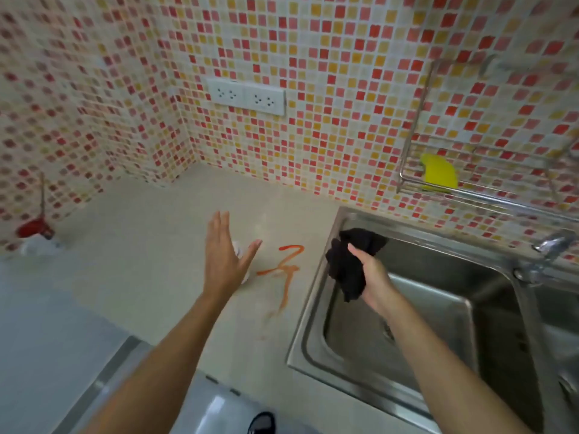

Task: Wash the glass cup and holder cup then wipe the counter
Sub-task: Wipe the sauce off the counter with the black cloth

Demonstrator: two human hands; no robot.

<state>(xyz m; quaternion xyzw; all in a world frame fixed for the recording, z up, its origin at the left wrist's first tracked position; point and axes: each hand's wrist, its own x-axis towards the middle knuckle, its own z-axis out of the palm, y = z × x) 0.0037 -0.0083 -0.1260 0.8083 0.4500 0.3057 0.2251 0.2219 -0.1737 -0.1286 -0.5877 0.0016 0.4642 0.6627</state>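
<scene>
The counter (156, 245) is a pale, smooth, stone-like slab running left from the sink (313, 324), and on it lies an orange-red smear (286, 270), a thin, wet-looking squiggle whose long axis runs from near to far, just left of the sink's steel rim. Nearest the viewer, both forearms reach in from the bottom edge. The right hand (371, 277) hovers over the sink's left rim, its fingers curled round a crumpled black cloth (347, 264), soft and bunched, hanging limp below the grip. The smear lies just to the left of that hand and slightly nearer, so the cloth hand appears the better placed for wiping; a short leftward sweep along the smear's length would probably cover it. The left hand (224, 255) is spread with straight fingers above the counter, left of the smear, holding nothing; a small whitish object (238, 249) shows partly behind it, too hidden to name. Farther back, a mosaic-tiled wall (313, 136) carries a white double socket (247, 97), and a wire rack (485, 195) at the far right holds a yellow sponge (438, 172). No glass cup is plainly visible.
</scene>
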